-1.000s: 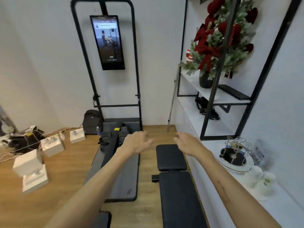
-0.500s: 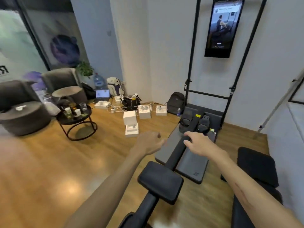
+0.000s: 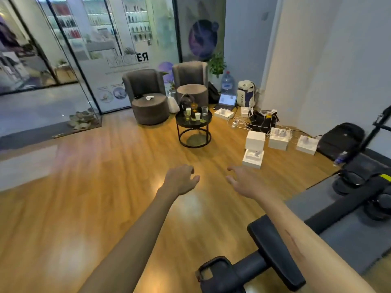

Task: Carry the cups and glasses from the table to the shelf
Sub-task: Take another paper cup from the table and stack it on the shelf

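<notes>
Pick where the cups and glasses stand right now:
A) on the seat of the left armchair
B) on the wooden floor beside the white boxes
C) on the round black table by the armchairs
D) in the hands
C: the cups and glasses stand on the round black table by the armchairs; both hands, left and right, hold nothing.

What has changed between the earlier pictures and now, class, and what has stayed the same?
The view has swung left, from the white shelf to the round black table with its cups and glasses, which now stands ahead across the floor. Nothing was taken hold of or let go. The left hand and right hand stay outstretched, open and empty.
</notes>
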